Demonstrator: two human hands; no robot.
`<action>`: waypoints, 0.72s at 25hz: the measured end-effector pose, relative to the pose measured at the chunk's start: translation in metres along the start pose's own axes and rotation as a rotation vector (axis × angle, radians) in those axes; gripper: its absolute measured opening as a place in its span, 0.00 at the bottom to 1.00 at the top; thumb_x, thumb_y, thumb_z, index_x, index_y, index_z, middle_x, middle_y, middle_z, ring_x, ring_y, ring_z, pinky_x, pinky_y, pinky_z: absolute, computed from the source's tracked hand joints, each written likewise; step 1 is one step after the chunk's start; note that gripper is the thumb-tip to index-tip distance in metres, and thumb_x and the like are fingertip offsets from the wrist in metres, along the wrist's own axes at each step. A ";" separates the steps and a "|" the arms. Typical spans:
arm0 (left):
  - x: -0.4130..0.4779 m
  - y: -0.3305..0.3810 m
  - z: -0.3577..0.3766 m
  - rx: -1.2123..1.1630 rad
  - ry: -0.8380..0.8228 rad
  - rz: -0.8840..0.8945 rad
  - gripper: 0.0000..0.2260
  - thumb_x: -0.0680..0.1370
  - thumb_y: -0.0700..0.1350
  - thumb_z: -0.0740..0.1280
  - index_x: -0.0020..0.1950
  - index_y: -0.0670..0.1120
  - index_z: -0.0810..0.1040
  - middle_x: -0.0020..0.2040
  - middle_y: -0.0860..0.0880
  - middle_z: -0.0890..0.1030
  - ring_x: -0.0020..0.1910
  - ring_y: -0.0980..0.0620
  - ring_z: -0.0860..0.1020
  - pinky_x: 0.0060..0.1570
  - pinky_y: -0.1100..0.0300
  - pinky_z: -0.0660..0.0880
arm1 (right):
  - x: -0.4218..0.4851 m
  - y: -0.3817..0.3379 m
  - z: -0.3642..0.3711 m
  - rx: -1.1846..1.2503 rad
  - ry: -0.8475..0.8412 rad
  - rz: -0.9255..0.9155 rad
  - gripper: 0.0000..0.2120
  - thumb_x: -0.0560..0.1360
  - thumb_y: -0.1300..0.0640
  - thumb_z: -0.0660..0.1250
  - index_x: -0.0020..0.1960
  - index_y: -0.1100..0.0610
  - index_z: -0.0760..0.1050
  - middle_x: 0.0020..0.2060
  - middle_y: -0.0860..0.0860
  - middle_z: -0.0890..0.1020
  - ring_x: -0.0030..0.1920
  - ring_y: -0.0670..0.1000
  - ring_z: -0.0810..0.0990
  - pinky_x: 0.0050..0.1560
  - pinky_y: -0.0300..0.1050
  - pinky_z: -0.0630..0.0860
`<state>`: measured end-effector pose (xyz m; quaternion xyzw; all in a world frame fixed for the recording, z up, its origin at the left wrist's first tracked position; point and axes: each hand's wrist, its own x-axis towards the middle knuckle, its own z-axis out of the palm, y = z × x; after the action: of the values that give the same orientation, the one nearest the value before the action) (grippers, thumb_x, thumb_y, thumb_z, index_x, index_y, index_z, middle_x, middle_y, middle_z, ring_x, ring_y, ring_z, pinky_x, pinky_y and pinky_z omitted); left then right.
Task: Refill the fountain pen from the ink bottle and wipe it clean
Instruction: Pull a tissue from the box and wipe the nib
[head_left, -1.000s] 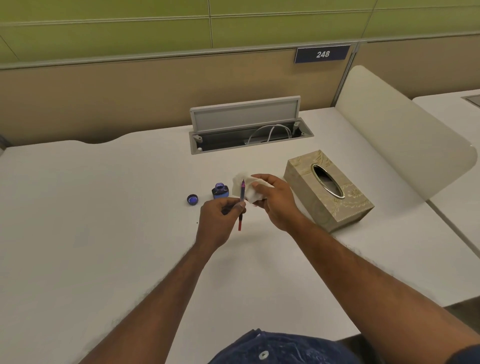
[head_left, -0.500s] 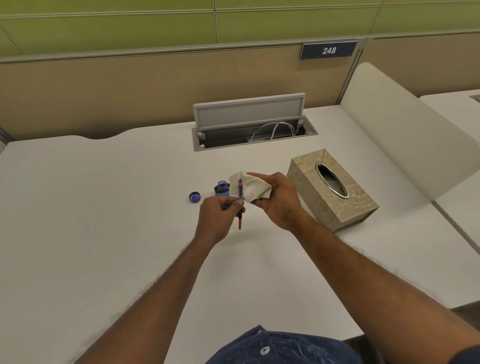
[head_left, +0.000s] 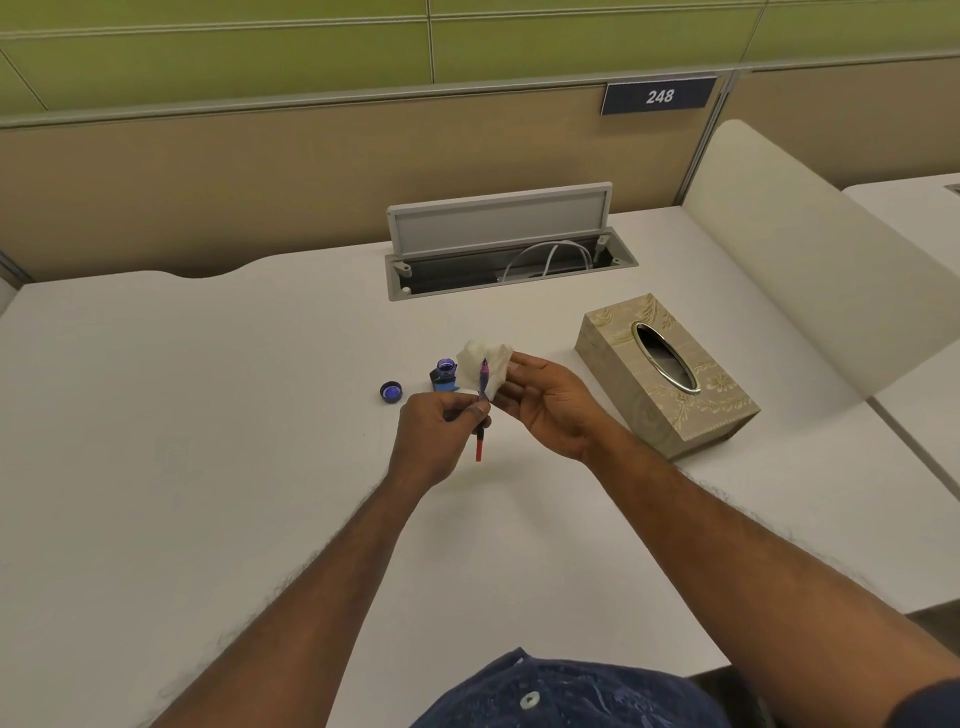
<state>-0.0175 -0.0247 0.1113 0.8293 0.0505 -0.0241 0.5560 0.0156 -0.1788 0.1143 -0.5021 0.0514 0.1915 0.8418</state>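
My left hand pinches a thin pen part upright: its purple upper end lies against a white tissue, its red lower end points down toward the desk. My right hand holds the tissue behind the purple end, fingers spread around it. Just behind the tissue stands the small open ink bottle, blue with a purple neck. Its round blue cap lies on the desk to the left, apart from the bottle.
A beige patterned tissue box sits right of my hands on the white desk. An open cable hatch with a white cable is at the back. A curved divider stands on the right.
The tissue has opened a little around the purple end of the pen part and my right fingers have spread. My left hand keeps the same grip.
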 end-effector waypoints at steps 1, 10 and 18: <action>-0.001 0.000 0.000 0.010 -0.004 0.004 0.10 0.76 0.45 0.69 0.52 0.40 0.84 0.42 0.45 0.86 0.42 0.51 0.84 0.52 0.59 0.79 | 0.001 0.001 0.001 -0.039 0.012 -0.009 0.13 0.81 0.62 0.59 0.63 0.60 0.75 0.60 0.55 0.81 0.57 0.57 0.82 0.58 0.49 0.78; -0.003 0.005 0.006 0.078 -0.015 0.046 0.11 0.77 0.45 0.69 0.55 0.40 0.83 0.46 0.44 0.86 0.44 0.50 0.83 0.55 0.58 0.77 | 0.011 0.003 0.011 -0.229 0.196 -0.075 0.14 0.78 0.62 0.63 0.63 0.62 0.74 0.61 0.58 0.79 0.58 0.62 0.80 0.59 0.52 0.77; -0.006 0.001 0.004 0.038 -0.009 0.021 0.11 0.77 0.44 0.69 0.54 0.40 0.83 0.45 0.46 0.86 0.42 0.54 0.83 0.52 0.63 0.78 | 0.014 -0.012 0.006 -0.071 0.229 -0.062 0.17 0.80 0.62 0.61 0.68 0.63 0.71 0.63 0.57 0.78 0.59 0.59 0.80 0.61 0.52 0.77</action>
<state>-0.0234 -0.0288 0.1117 0.8401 0.0389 -0.0230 0.5405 0.0325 -0.1752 0.1231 -0.5516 0.1248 0.1084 0.8176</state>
